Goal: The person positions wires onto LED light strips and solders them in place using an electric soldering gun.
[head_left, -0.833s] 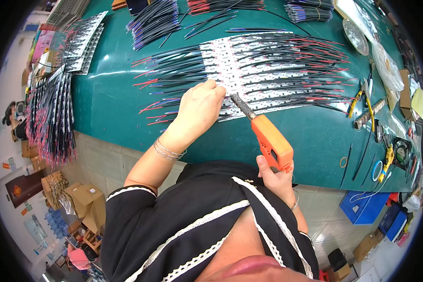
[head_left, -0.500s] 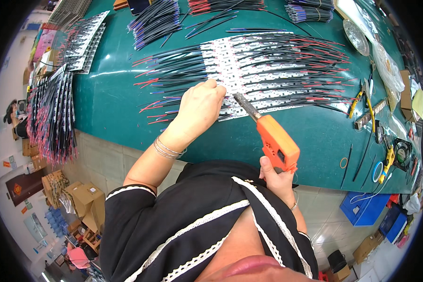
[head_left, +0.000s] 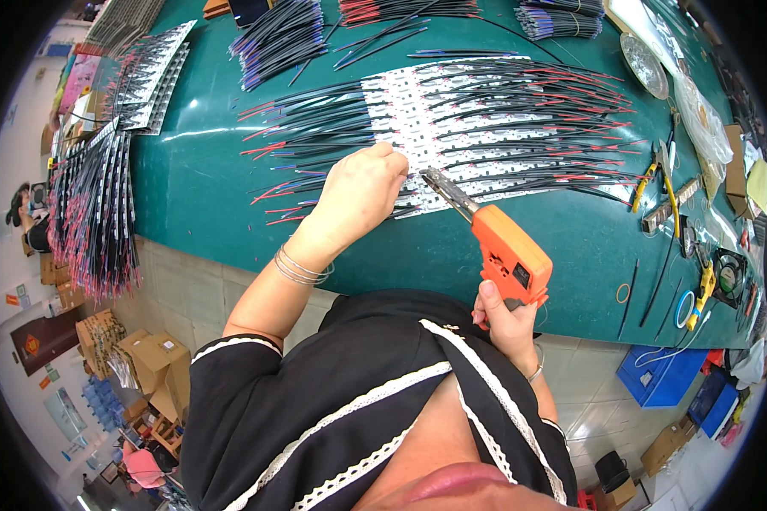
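Observation:
White circuit boards lie side by side as a panel on the green table, with black red-tipped wires fanning out to both sides. My left hand rests over the near left part of the panel. Its thumb and fingers are pinched together at the boards, and what they hold is hidden. In my right hand is an orange soldering gun, gripped by its handle. The gun's metal tip points up and left at the panel, just right of my left fingertips.
Wired boards hang over the table's left edge. Bundles of black wires lie at the far side. On the right are yellow-handled pliers, yellow cutters, a small fan and a metal dish. A blue bin stands below.
The soldering gun has turned slightly and shifted a little to the right, so more of its metal nozzle shows. My left hand stays nearly in place.

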A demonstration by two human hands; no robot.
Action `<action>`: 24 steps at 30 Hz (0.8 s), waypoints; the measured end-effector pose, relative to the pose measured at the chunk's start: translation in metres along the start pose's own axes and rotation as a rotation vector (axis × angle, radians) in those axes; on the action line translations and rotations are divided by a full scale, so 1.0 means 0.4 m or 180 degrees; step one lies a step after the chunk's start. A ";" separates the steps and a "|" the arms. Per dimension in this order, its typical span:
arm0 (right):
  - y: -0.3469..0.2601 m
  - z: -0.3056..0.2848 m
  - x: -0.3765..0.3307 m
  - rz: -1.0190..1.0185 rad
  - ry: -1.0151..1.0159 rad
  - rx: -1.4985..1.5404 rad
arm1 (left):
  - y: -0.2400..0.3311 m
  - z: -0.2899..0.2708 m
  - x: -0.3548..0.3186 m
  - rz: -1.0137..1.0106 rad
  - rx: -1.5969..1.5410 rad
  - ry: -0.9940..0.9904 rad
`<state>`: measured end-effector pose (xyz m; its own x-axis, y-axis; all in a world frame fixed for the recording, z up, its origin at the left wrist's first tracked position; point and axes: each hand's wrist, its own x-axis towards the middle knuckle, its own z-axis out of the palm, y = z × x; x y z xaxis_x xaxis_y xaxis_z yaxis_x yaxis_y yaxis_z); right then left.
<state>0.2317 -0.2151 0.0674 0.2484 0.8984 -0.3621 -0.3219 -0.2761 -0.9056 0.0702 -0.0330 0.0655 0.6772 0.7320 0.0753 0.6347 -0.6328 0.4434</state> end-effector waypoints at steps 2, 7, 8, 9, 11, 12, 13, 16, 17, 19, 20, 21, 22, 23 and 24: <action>0.002 0.001 0.001 -0.0064 0.0009 -0.0029 | 0.000 -0.003 0.003 -0.0012 -0.0137 -0.0073; 0.012 -0.003 -0.001 -0.0018 -0.0013 -0.0056 | -0.008 -0.004 0.004 0.0005 -0.0259 -0.0114; 0.012 -0.003 -0.002 -0.0009 0.0001 -0.0105 | -0.009 -0.003 0.003 0.0020 -0.0262 -0.0096; 0.011 -0.002 -0.002 -0.0009 0.0001 -0.0106 | -0.008 -0.003 0.003 0.0020 -0.0262 -0.0096; 0.007 -0.002 -0.002 0.0179 -0.0011 -0.0153 | -0.005 -0.001 0.003 0.0019 -0.0170 -0.0074; 0.006 -0.002 -0.001 0.0180 -0.0013 -0.0154 | -0.002 0.000 0.002 0.0017 -0.0171 -0.0073; 0.005 -0.002 -0.001 0.0144 -0.0019 -0.0189 | 0.001 0.002 0.001 -0.0021 -0.0120 -0.0057; 0.004 0.002 -0.001 0.0109 0.0000 -0.0174 | 0.006 0.006 -0.001 -0.0039 -0.0048 -0.0004; 0.003 0.003 -0.001 0.0110 0.0027 -0.0124 | 0.007 0.008 -0.002 -0.0019 -0.0028 0.0035; -0.001 0.003 -0.001 0.0118 0.0007 -0.0285 | 0.008 0.012 -0.003 -0.0038 -0.0040 0.0068; -0.002 0.002 -0.001 0.0125 -0.0008 -0.0447 | 0.009 0.014 -0.004 -0.0052 -0.0053 0.0099; 0.001 0.001 -0.002 0.0123 -0.0016 -0.0447 | 0.009 0.015 -0.004 -0.0057 -0.0049 0.0103; 0.006 0.000 -0.003 0.0059 -0.0039 -0.0431 | 0.010 0.016 -0.003 -0.0064 -0.0069 0.0118; 0.012 -0.002 -0.004 -0.0006 -0.0062 -0.0414 | 0.010 0.016 -0.003 -0.0070 -0.0089 0.0132; 0.017 -0.005 -0.005 -0.0008 -0.0072 -0.0411 | 0.011 0.015 -0.003 -0.0076 -0.0081 0.0137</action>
<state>0.2307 -0.2195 0.0617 0.2278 0.9063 -0.3560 -0.2006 -0.3141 -0.9280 0.0744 -0.0381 0.0618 0.6451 0.7572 0.1025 0.6404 -0.6089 0.4680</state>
